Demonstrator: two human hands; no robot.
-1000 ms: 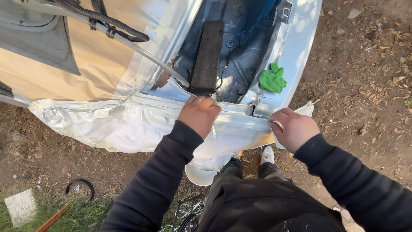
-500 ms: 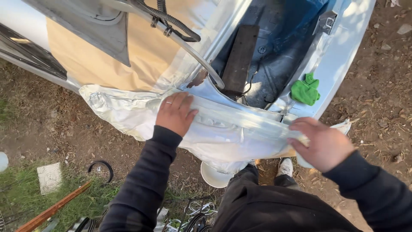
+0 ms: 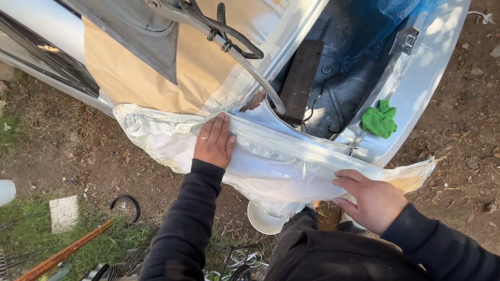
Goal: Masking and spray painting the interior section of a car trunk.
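Palm of your left hand (image 3: 213,141) lies flat, fingers spread, on the white masking sheet (image 3: 276,171) draped over the car body's edge (image 3: 416,93). Your right hand (image 3: 371,200) presses open-fingered on the sheet's lower edge, gripping nothing. Green rag (image 3: 380,120) sits just beyond; bare dirt (image 3: 469,156) lies open at right.

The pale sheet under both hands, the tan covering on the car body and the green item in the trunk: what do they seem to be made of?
The pale sheet looks like thin plastic film: glossy, crinkled, half see-through. The left hand lies flat on it; the right hand touches its lower edge. The tan covering seems matte masking paper, flat and dull. The green item looks like soft cloth, bunched and fuzzy.
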